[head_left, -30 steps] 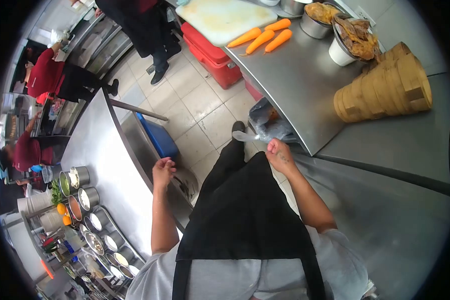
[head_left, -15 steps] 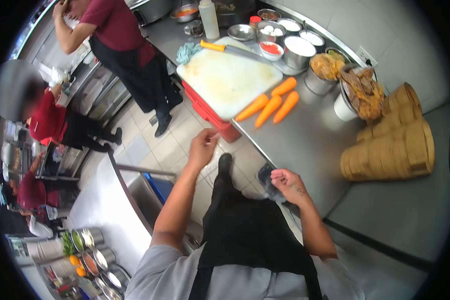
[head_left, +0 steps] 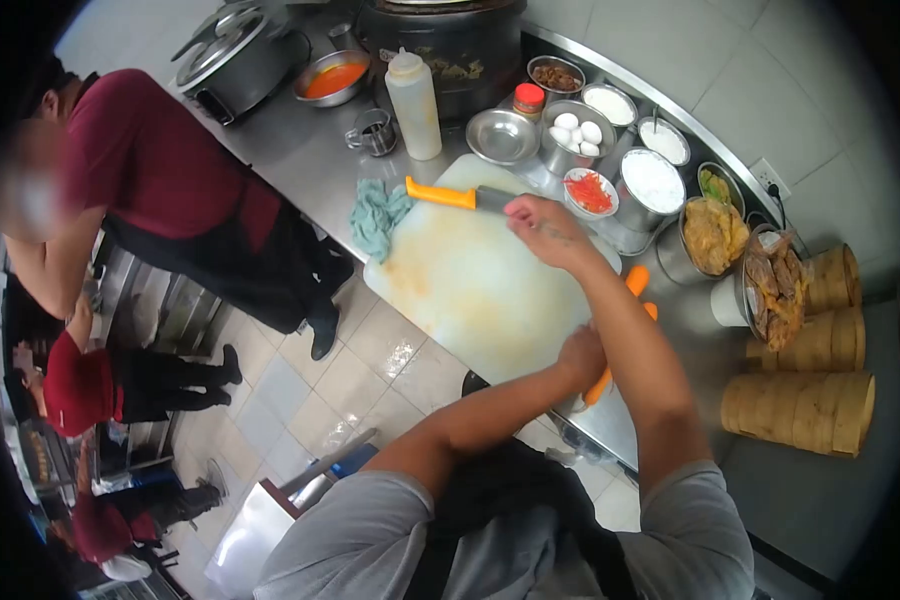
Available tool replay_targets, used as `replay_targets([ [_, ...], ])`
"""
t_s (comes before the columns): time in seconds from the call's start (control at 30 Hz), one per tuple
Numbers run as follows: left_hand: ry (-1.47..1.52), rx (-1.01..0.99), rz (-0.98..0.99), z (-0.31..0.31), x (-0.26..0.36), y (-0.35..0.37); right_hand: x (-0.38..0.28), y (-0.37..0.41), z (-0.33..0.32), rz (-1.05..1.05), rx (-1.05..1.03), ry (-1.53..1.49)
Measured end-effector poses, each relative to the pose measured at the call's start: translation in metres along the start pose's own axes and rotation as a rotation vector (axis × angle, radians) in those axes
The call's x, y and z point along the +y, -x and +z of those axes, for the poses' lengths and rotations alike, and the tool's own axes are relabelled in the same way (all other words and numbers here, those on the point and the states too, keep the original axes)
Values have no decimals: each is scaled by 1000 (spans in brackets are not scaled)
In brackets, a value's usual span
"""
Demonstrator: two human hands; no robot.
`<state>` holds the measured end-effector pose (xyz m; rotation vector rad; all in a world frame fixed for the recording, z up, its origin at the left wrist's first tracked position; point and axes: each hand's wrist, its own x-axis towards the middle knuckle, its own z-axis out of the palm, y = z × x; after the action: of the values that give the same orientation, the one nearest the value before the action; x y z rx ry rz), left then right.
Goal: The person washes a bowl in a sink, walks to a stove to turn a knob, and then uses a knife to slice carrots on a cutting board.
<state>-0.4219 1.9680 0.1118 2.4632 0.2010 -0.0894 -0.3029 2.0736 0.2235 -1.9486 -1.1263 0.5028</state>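
My right hand [head_left: 547,232] reaches over the far side of the white cutting board [head_left: 440,290], its fingers loosely extended at the blade of a knife [head_left: 442,193] with a yellow handle. The handle points left, and part of the blade is hidden under the hand. My left arm crosses beneath the right forearm. At the board's right edge, my left hand [head_left: 582,358] is beside the orange carrots [head_left: 599,386], with its fingers hidden behind that forearm. More carrot ends [head_left: 638,279] show past the forearm. A teal cloth [head_left: 375,220] lies at the board's far left corner.
Behind the board stand a squeeze bottle [head_left: 413,110], a bowl of eggs [head_left: 577,130], a bowl of red shreds [head_left: 590,192] and a white-filled container [head_left: 654,180]. Bamboo steamers [head_left: 800,410] line the right. A person [head_left: 185,165] stands left of the counter; others are farther back.
The view has moved closer to the counter. My right hand has gone from the counter's front edge to the knife; my left hand has crossed rightward to the carrots.
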Motion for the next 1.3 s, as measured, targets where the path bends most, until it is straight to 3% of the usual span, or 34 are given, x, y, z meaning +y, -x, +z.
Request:
replay_targets([
  [0.03, 0, -5, 8, -6, -3, 2, 1, -15, 8, 12, -106, 48],
  [0.13, 67, -173, -8, -54, -6, 29, 12, -50, 35, -78, -150, 205],
  [0.2, 355, -72, -73, -110, -20, 64, 21, -70, 60, -138, -108, 286],
  [0.27, 610, 56, 0, -142, -77, 103, 25, -84, 83, -187, -57, 369],
  [0.3, 925, 142, -44, -134, -119, 121, 23, -88, 94, -175, -73, 415],
  [0.33, 1117, 54, -305, -174, -138, 140, 22, -92, 104, -161, -89, 459],
  [0.37, 1136, 121, -526, -203, -159, 159, 21, -93, 115, -148, -79, 456],
  [0.4, 1088, 427, -499, -208, -181, 177, 18, -94, 125, -81, -71, 497],
  [0.43, 1037, 569, -564, -221, -200, 193, 15, -92, 128, -16, -61, 537],
  [0.53, 1101, 879, -506, -246, -247, 228, -3, -51, 126, 15, -186, 565],
  [0.6, 1214, 1002, -434, -260, -247, 231, 17, -3, 148, -153, -41, 549],
  [0.73, 1024, 906, -364, -246, -247, 204, -6, 112, 144, -198, 131, 508],
  [0.77, 950, 867, -307, -228, -266, 193, -13, 133, 136, -100, 19, 502],
  [0.8, 839, 829, -318, -224, -243, 175, -17, 151, 129, -4, -97, 494],
  [0.83, 778, 787, -256, -211, -237, 156, -14, 168, 129, -23, -104, 501],
  [0.87, 651, 766, -215, -205, -210, 139, -9, 184, 131, 76, -42, 486],
  [0.9, 759, 695, -53, -182, -214, 118, -5, 199, 131, 176, 20, 467],
  [0.93, 676, 721, 47, -167, -200, 102, -6, 210, 123, 162, 12, 466],
  [1.0, 653, 696, 188, -140, -179, 71, -9, 227, 100, 366, 213, 229],
  [1.03, 252, 674, 171, -142, -167, 68, -7, 232, 95, 477, 242, 230],
  [1.07, 251, 665, 160, -137, -161, 66, -6, 238, 88, 485, 232, 223],
  [1.13, -52, 471, -11, -131, -152, 63, -4, 248, 75, 532, 372, 211],
  [1.3, -188, 416, 123, -143, -145, 43, 22, 266, 51, 719, 208, -1],
])
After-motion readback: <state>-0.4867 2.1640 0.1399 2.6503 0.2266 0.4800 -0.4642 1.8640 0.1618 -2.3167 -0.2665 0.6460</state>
